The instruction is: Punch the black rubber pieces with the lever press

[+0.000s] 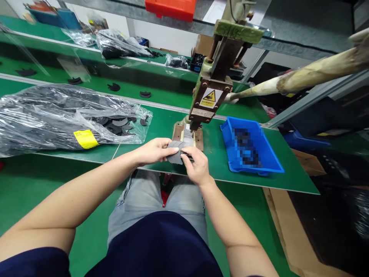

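Observation:
My left hand [157,150] is closed on a dark grey, curved flat part [175,156], its thumb lying on top. At that part's right edge, my right hand [197,163] pinches with thumb and forefinger; what sits between these fingers is small, dark and mostly hidden. Both hands are together over the table's front edge, just before the base of a hand press [211,96]. The press ram points down onto a metal base plate [198,139] behind my fingers.
Left lies a large clear plastic bag [57,119] of dark curved parts, some spilling toward its mouth. A blue bin [271,157] with blurred contents stands right. The press's long lever [302,73] reaches out to the upper right. Several loose parts lie on the green belt [170,102] behind.

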A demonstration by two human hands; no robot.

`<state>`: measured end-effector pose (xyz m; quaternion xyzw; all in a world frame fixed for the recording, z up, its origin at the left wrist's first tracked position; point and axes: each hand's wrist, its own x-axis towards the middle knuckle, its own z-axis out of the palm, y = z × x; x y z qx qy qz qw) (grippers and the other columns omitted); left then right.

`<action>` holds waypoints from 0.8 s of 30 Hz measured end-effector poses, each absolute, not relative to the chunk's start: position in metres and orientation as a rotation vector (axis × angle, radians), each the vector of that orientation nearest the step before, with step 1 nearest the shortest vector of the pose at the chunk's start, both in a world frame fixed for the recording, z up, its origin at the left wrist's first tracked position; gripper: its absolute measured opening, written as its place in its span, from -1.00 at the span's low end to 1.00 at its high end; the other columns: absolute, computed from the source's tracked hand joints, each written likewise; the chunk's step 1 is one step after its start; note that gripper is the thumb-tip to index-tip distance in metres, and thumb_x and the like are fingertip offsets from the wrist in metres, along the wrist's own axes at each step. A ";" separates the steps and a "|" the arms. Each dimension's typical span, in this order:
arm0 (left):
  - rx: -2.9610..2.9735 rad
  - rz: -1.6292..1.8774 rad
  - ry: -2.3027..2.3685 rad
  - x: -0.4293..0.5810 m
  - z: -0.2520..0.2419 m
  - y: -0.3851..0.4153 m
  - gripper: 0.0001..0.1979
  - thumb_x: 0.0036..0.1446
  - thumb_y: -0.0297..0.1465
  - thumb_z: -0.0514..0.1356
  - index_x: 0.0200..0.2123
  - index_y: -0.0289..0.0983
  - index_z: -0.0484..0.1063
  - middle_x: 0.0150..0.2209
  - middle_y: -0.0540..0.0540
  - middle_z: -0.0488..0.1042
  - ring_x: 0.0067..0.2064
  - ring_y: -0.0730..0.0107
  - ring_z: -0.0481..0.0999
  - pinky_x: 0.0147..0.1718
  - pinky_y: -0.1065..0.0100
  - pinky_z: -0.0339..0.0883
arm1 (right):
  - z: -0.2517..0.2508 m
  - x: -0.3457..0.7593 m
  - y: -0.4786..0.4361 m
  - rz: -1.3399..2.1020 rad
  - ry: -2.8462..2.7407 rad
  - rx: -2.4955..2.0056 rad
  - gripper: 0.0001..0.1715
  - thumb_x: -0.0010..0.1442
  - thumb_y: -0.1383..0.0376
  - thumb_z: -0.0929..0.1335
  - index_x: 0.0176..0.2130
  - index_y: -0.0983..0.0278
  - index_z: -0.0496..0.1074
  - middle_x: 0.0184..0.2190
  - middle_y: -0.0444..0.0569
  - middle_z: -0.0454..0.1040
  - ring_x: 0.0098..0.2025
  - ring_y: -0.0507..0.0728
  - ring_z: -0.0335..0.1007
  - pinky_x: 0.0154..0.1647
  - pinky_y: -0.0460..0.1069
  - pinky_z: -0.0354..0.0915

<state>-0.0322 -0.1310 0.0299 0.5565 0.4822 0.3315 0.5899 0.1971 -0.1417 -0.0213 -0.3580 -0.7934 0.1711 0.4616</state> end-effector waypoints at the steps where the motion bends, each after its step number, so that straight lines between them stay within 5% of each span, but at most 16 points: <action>1: 1.276 0.774 1.119 -0.037 0.027 -0.126 -0.58 0.12 -0.06 0.48 -0.37 -0.26 0.47 -0.50 0.02 0.44 -0.53 0.50 0.39 -0.57 0.46 0.24 | -0.022 0.201 -0.142 0.421 -1.934 -0.904 -0.62 0.36 0.21 0.41 0.15 0.13 0.50 0.03 0.07 0.65 0.07 0.21 0.63 0.14 0.18 0.57; 4: 1.100 0.921 1.265 -0.053 0.011 -0.097 -0.63 0.18 -0.15 0.47 -0.39 -0.28 0.44 -0.52 0.01 0.46 -0.55 0.54 0.42 -0.58 0.51 0.32 | -0.024 0.220 -0.146 0.413 -1.855 -0.970 -0.49 0.35 0.24 0.42 0.25 0.14 0.42 0.10 0.12 0.60 0.09 0.21 0.60 0.15 0.20 0.58; 9: 0.732 1.007 1.467 -0.059 -0.019 -0.014 -0.69 0.23 -0.39 0.47 -0.35 -0.28 0.36 -0.52 -0.01 0.48 -0.54 0.54 0.50 -0.51 0.52 0.46 | -0.023 0.259 -0.167 0.381 -1.814 -0.989 -0.61 0.32 0.33 0.41 0.13 0.13 0.51 -0.04 0.07 0.63 0.04 0.23 0.62 0.07 0.22 0.62; 16: 0.779 1.134 1.434 -0.019 -0.006 0.117 -0.71 0.28 -0.34 0.45 -0.21 -0.31 0.38 -0.42 -0.02 0.53 -0.46 0.57 0.55 -0.37 0.54 0.51 | -0.024 0.306 -0.186 0.313 -1.870 -1.092 -0.59 0.27 0.34 0.43 0.09 0.05 0.55 -0.02 0.05 0.65 0.06 0.27 0.65 0.04 0.26 0.66; 22: 0.870 1.135 1.477 -0.019 -0.023 0.111 -0.76 0.27 -0.39 0.42 -0.26 -0.30 0.39 -0.40 0.00 0.53 -0.48 0.60 0.48 -0.42 0.56 0.38 | -0.004 0.401 -0.133 0.119 -1.742 -1.367 -0.75 0.36 0.17 0.38 -0.02 0.10 0.61 -0.02 0.06 0.65 0.05 0.24 0.62 0.13 0.22 0.54; 24: 0.921 1.135 1.487 -0.026 -0.032 0.083 -0.81 0.31 -0.40 0.38 -0.28 -0.29 0.42 -0.44 0.02 0.51 -0.51 0.62 0.42 -0.47 0.57 0.28 | -0.001 0.443 -0.097 0.052 -1.807 -1.525 -0.67 0.35 0.06 0.39 -0.01 0.13 0.62 -0.05 0.08 0.67 -0.08 0.21 0.64 -0.03 0.15 0.53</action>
